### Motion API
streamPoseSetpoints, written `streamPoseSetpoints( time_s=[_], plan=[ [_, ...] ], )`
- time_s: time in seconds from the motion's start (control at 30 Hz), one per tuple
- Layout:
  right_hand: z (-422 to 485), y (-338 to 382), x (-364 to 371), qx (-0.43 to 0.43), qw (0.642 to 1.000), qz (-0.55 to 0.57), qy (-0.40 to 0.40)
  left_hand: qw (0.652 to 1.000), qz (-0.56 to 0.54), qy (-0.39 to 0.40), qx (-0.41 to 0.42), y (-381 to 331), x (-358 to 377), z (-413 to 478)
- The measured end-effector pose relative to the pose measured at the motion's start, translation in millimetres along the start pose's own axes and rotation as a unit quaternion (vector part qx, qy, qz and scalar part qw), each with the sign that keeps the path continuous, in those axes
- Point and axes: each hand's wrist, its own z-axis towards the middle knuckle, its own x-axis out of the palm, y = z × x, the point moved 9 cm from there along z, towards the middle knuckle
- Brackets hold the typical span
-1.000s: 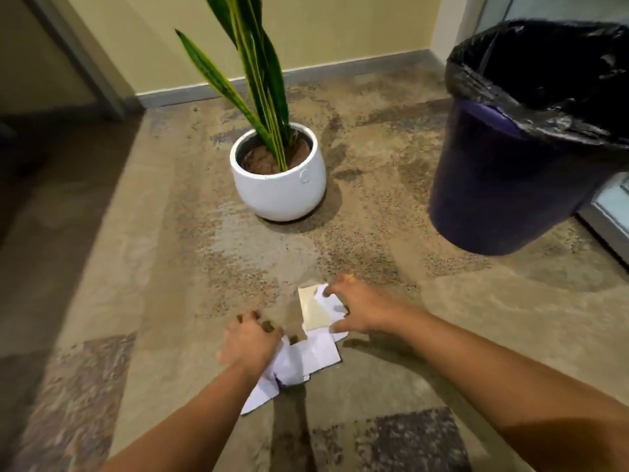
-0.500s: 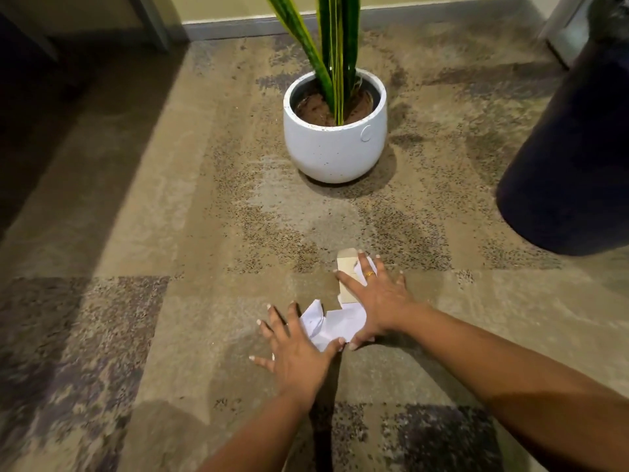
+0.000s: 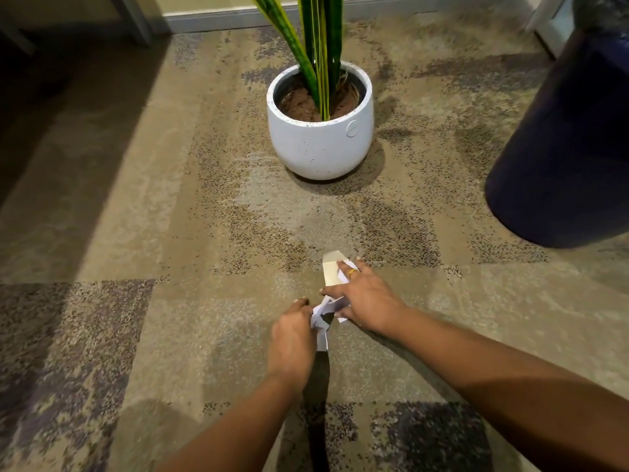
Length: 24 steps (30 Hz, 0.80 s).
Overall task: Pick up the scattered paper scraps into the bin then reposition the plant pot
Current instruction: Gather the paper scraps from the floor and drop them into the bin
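Low in the centre of the frame, two hands work on the carpeted floor (image 3: 136,199). The left hand (image 3: 292,332) curls its fingers round a crumpled bunch of white scraps (image 3: 320,315), their number unclear. One white plant pot (image 3: 320,148) stands upright above them. One beige scrap (image 3: 329,272) lies with its long axis pointing up-frame toward the pot, under the spread, flat right hand (image 3: 366,298). One dark bin (image 3: 571,148) fills the right edge.

My left hand (image 3: 294,335) grips the crumpled white paper scraps (image 3: 321,323) on the carpet (image 3: 170,233). My right hand (image 3: 364,298) presses flat on them, its fingers reaching over a beige scrap (image 3: 329,270). Beyond stands the white plant pot (image 3: 320,148); the dark bin (image 3: 571,148) stands to its right.
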Motion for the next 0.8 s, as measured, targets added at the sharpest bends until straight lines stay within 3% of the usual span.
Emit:
streamPoseSetpoints(
  time_s=[0.2,0.33,0.47,0.57,0.7,0.8],
  plan=[
    [-12.3,4.4,-9.8,-0.014,0.999,0.019,-0.027,0.999,0.032,0.025,-0.011,2.4,-12.1,22.1],
    [-19.8,-8.6,-14.9,0.004,0.999,0.032,-0.027,0.998,-0.009,0.017,-0.057,1.8,-24.0,34.1],
    [-30.3,-33.6,-25.9,0.082,0.981,0.171,-0.04,0.994,-0.061,-0.009,-0.09,-10.8,-39.8,45.5],
    [-43.9,-56.8,-43.9,0.134,0.953,0.257,-0.09,0.987,-0.13,-0.012,-0.095,-32.5,-47.3,56.0],
    [-72.4,-92.8,-82.7,0.193,0.918,0.285,-0.198,0.979,-0.195,-0.01,-0.053,-86.1,-67.9,79.8],
    [-109.3,-119.6,-126.5,0.201,0.852,0.348,-0.335,0.969,-0.243,-0.037,-0.013,-135.2,-89.9,91.5]
  ],
)
